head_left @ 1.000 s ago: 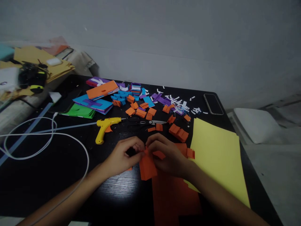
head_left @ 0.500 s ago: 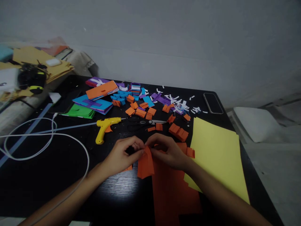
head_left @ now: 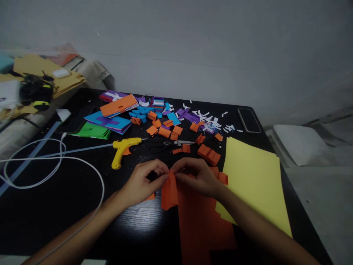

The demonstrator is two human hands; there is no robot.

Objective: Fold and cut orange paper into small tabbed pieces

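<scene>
Both hands pinch the top of a folded orange paper piece, which hangs down between them over the black table. My left hand is closed on its left upper edge, thumb and fingertips together. From the other side, my right hand grips the same top edge. Beneath my right hand and forearm lies a larger orange paper sheet. Small folded orange paper pieces sit just beyond my right hand. Scissors lie a little past the fingertips.
A yellow glue gun lies left of centre, near a looped white cable. Yellow paper sheets are on the right, with a phone behind. Paper scraps and coloured folded papers spread along the back.
The hanging orange paper has turned slightly and looks narrower on its right side. My right hand has shifted very slightly, and both hands keep their pinch.
</scene>
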